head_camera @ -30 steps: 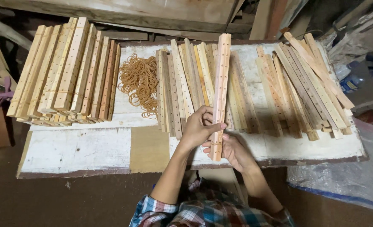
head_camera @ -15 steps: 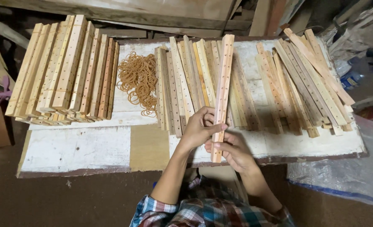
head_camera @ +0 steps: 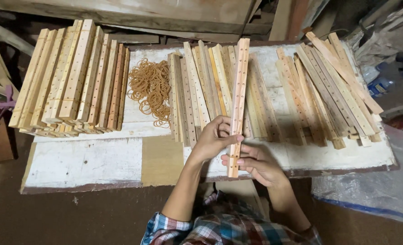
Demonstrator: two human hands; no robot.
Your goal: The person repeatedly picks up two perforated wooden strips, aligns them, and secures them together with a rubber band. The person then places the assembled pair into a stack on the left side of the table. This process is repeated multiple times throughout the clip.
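A long pale wooden slat with a row of drilled holes lies lengthwise over the middle pile of loose slats. My left hand grips its near part from the left, thumb across the wood. My right hand holds the near end from below and the right, fingers under the slat. The slat may be more than one piece pressed together; I cannot tell. A heap of tan rubber bands lies just left of the middle pile.
Bundled slats are stacked at the left and another loose pile fans out at the right, all on a worn white-painted table. Timber and boards stand behind it. A plastic sheet lies on the floor at right.
The slat in my hands has tilted slightly and shifted a little to the right. My hands keep the same grip on its near end.
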